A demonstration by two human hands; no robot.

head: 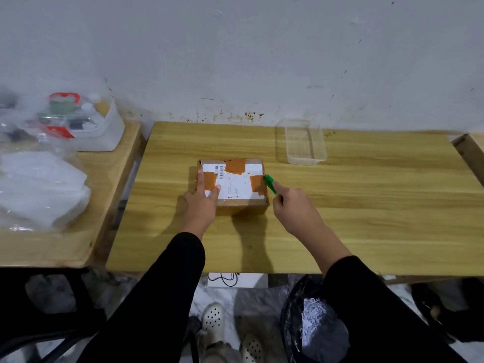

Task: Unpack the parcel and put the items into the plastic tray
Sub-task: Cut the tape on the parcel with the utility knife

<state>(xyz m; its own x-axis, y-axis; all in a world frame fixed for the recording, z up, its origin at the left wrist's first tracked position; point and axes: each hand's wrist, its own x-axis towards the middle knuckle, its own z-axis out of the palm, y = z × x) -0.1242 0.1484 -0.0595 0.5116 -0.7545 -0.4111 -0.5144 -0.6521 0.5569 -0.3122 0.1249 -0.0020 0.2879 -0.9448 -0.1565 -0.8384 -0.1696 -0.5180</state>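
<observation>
Wooden bench (340, 231) against a stained white wall (235, 48). Parcel (237, 183): brown cardboard box, white label and brown tape patches on top, lying flat near the bench's middle, flaps closed under tape. Left hand (201, 203) rests on the parcel's near left corner, fingers straight, pressing on the lid. Right hand (296, 208) has its fingers curled tight round a green cutter (270, 183); cutter tip sits at the parcel's right edge, by a tape patch. Plastic tray (305, 159), clear, stands near the bench's far edge, right of the parcel and apart from it. Side table (110, 166) at left carries plastic bags (39, 189) and a white tub (110, 132)
</observation>
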